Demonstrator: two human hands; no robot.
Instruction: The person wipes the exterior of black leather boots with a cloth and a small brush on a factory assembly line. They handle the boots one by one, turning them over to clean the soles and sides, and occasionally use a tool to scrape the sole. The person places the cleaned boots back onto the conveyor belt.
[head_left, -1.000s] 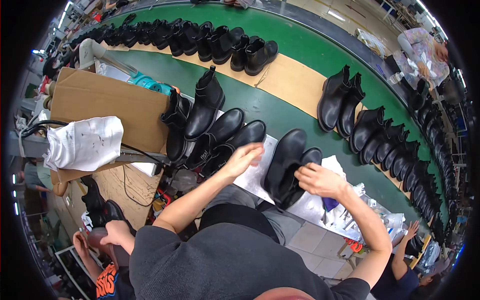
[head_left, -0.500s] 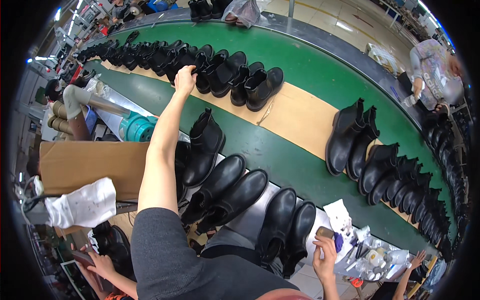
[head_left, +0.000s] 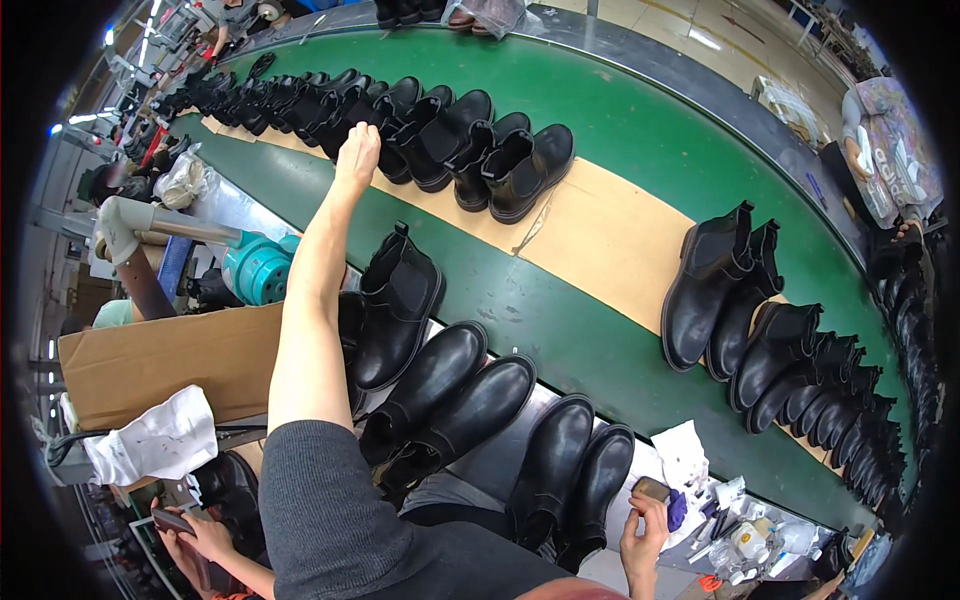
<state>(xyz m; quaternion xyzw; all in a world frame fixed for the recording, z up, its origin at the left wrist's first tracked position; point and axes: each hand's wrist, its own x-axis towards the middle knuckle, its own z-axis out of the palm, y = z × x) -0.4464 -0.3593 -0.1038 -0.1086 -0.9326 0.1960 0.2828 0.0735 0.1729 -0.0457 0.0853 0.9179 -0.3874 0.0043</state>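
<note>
My left hand [head_left: 360,155] reaches out to a long row of black ankle boots, its fingers curled closed at the top of one black boot [head_left: 348,128]; the fingertips are partly hidden. Close to my body, my right hand [head_left: 645,535] pinches a small brown block [head_left: 651,489] between thumb and fingers. Between my arms, two black boots [head_left: 475,405] lie side by side with toes pointing away from me. Another pair of black boots [head_left: 556,450] lies just right of them. Beside my left forearm, a black boot [head_left: 400,300] stands with its pull tab up.
Tan cardboard [head_left: 610,220] runs along the green table [head_left: 560,300], with more boots [head_left: 710,280] at the right. White paper [head_left: 682,452] and bottles [head_left: 750,540] lie near my right hand. A teal machine [head_left: 262,268] and cardboard box [head_left: 170,362] stand left. Other people are nearby.
My left hand has shifted slightly left along the boot row, its fingers still closed. My right hand still holds the brown block, and the whole view has tilted a little.
</note>
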